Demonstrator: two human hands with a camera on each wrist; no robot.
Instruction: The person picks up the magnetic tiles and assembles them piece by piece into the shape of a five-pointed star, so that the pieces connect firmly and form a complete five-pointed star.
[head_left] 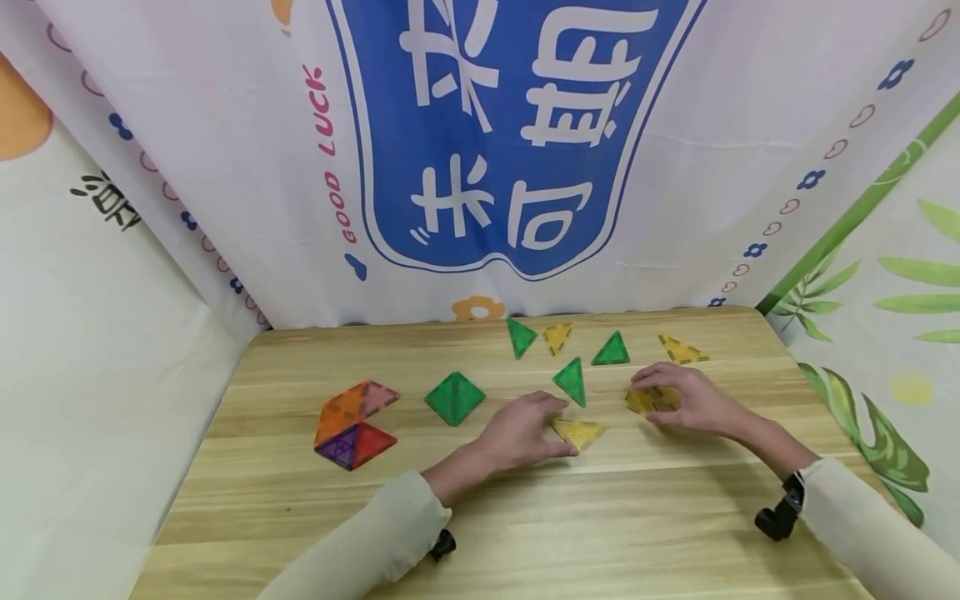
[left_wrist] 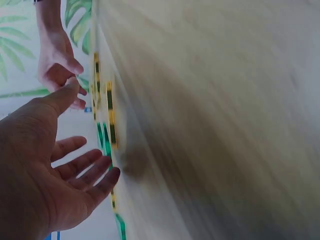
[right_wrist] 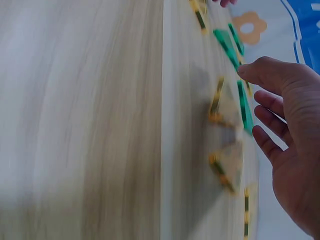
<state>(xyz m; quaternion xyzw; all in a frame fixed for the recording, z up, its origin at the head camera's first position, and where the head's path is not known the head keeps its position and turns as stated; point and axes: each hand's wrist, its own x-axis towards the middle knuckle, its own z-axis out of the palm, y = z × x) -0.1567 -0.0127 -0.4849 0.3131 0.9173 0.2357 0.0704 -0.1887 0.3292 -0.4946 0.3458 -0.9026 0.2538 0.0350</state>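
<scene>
My left hand (head_left: 521, 433) hovers beside a yellow translucent triangle tile (head_left: 577, 432), its thumb and fingers spread around the tile's left side. In the left wrist view that hand (left_wrist: 35, 170) has loosely bent fingers and nothing between them. My right hand (head_left: 696, 402) is over a pair of yellow triangle tiles (head_left: 647, 401), partly hiding them. From the right wrist view, the two yellow tiles (right_wrist: 225, 107) lie on the table apart from the relaxed right fingers (right_wrist: 270, 137). A green triangle tile (head_left: 572, 382) lies between the hands, slightly farther back.
Other green (head_left: 612, 349) and yellow triangle tiles (head_left: 681, 349) are scattered along the back of the wooden table (head_left: 600, 525). Two green triangles form a diamond (head_left: 442, 397) left of my left hand. Farther left sit joined orange (head_left: 343, 408), pink, purple and red tiles. A printed curtain (head_left: 255, 167) hangs behind.
</scene>
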